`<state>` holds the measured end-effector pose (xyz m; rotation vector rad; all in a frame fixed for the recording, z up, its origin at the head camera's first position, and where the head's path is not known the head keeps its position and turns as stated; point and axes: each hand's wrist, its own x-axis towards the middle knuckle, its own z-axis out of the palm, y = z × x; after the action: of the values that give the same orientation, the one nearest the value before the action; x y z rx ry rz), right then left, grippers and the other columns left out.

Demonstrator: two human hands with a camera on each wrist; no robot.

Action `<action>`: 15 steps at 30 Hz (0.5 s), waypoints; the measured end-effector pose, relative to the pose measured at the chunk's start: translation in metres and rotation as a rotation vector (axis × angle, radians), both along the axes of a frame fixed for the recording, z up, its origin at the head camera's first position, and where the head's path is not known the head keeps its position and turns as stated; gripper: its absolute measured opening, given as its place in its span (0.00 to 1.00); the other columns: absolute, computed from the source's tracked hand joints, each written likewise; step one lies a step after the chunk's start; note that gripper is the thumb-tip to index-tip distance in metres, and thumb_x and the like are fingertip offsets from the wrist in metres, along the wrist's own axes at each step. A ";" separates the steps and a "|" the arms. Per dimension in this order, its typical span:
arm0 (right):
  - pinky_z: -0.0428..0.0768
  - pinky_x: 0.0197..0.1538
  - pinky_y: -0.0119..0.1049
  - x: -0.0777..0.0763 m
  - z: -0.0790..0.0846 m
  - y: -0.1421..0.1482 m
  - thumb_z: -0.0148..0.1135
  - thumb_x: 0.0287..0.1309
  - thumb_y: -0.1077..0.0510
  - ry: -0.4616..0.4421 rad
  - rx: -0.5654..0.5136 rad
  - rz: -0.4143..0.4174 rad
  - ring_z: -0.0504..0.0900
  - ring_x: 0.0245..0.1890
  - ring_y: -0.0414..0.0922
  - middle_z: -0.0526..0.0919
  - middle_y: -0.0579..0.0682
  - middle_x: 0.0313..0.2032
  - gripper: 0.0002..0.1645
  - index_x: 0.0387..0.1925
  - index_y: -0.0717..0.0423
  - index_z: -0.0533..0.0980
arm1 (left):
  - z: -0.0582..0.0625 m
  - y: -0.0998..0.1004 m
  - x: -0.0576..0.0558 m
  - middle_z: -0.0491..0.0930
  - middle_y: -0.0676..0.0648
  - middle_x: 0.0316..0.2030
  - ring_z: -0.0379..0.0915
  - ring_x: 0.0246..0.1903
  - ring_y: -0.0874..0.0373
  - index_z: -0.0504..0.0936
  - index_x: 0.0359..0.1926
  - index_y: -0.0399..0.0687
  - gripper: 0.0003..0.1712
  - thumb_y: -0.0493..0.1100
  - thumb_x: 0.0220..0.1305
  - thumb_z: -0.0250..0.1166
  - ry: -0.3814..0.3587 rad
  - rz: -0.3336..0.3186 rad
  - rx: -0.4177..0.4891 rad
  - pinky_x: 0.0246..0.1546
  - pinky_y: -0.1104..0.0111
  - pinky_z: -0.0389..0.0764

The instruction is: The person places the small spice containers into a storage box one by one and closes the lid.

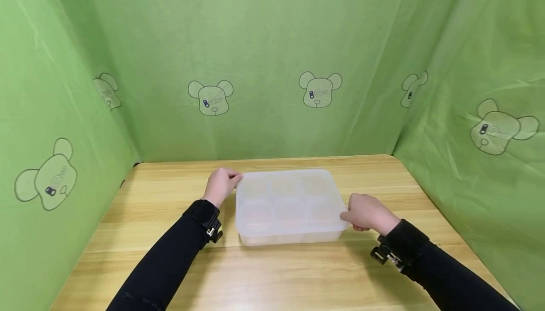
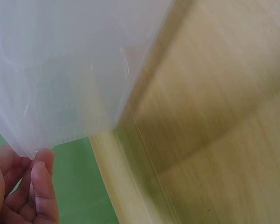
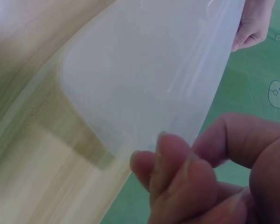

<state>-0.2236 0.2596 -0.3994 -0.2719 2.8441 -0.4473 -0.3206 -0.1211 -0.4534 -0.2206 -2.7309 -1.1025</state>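
A translucent white plastic storage box (image 1: 294, 237) sits on the table, with a frosted lid (image 1: 289, 202) on top. Through the lid, several compartments in rows show faintly; whether they contain anything is unclear. At the box's far left corner, my left hand (image 1: 220, 185) pinches the rim between thumb and fingers. In the left wrist view that hand (image 2: 27, 191) grips the corner of the frosted plastic (image 2: 74, 70). My right hand (image 1: 369, 211) pinches the rim at the near right side. From the right wrist, curled fingers of the hand (image 3: 200, 182) meet the thumb at the edge.
Beneath the box is a light wooden table (image 1: 289, 278). Green cloth (image 1: 264, 41) printed with bear faces hangs behind the table and along both sides. Each wrist carries a black strap with a small camera; both sleeves are black.
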 end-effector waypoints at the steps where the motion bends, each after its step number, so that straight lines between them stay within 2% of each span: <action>1: 0.73 0.25 0.36 0.000 0.000 0.000 0.59 0.55 0.57 0.000 0.003 -0.002 0.73 0.09 0.41 0.73 0.43 0.07 0.22 0.07 0.52 0.70 | 0.000 0.000 0.000 0.87 0.50 0.29 0.79 0.28 0.59 0.91 0.38 0.45 0.11 0.45 0.68 0.66 0.000 0.001 0.003 0.35 0.63 0.80; 4: 0.73 0.25 0.36 0.002 0.000 -0.001 0.59 0.55 0.57 0.000 0.011 -0.008 0.74 0.10 0.42 0.73 0.43 0.07 0.22 0.08 0.52 0.69 | -0.001 0.000 0.003 0.87 0.48 0.31 0.81 0.29 0.57 0.91 0.39 0.43 0.11 0.45 0.69 0.66 -0.001 0.000 0.020 0.36 0.61 0.80; 7: 0.72 0.26 0.36 0.005 0.001 0.000 0.58 0.57 0.55 0.006 0.018 -0.007 0.71 0.09 0.41 0.70 0.42 0.06 0.24 0.07 0.49 0.66 | 0.000 0.001 0.008 0.88 0.45 0.36 0.84 0.36 0.52 0.89 0.43 0.40 0.13 0.45 0.69 0.65 0.020 0.000 0.017 0.42 0.58 0.81; 10: 0.68 0.26 0.36 0.007 -0.002 0.003 0.57 0.59 0.54 0.036 0.020 -0.009 0.63 0.11 0.40 0.64 0.41 0.08 0.25 0.09 0.48 0.63 | 0.004 0.004 0.020 0.87 0.43 0.40 0.83 0.41 0.48 0.87 0.47 0.39 0.15 0.46 0.71 0.63 0.029 0.015 -0.029 0.46 0.56 0.81; 11: 0.70 0.27 0.38 0.008 -0.004 0.003 0.57 0.60 0.54 0.069 0.021 0.001 0.65 0.13 0.41 0.67 0.42 0.11 0.23 0.10 0.51 0.66 | 0.006 0.005 0.026 0.87 0.43 0.41 0.83 0.42 0.48 0.86 0.47 0.38 0.15 0.46 0.72 0.62 0.041 0.022 -0.058 0.47 0.56 0.81; 13: 0.72 0.27 0.41 0.009 -0.008 0.004 0.56 0.63 0.54 0.125 0.009 0.005 0.66 0.16 0.41 0.72 0.45 0.16 0.19 0.19 0.60 0.74 | 0.010 0.006 0.041 0.86 0.43 0.39 0.83 0.38 0.48 0.86 0.47 0.38 0.16 0.46 0.73 0.60 0.059 0.038 -0.124 0.44 0.56 0.81; 15: 0.74 0.29 0.43 0.010 -0.014 0.003 0.55 0.65 0.55 0.192 -0.013 0.008 0.70 0.18 0.42 0.76 0.47 0.20 0.18 0.35 0.69 0.79 | 0.015 0.008 0.057 0.86 0.43 0.36 0.82 0.34 0.49 0.85 0.46 0.38 0.16 0.46 0.74 0.57 0.085 0.054 -0.185 0.40 0.56 0.82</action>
<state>-0.2137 0.2628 -0.4131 -0.3461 3.0258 -0.4617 -0.2636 -0.1131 -0.4383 -0.2127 -2.7453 -0.8081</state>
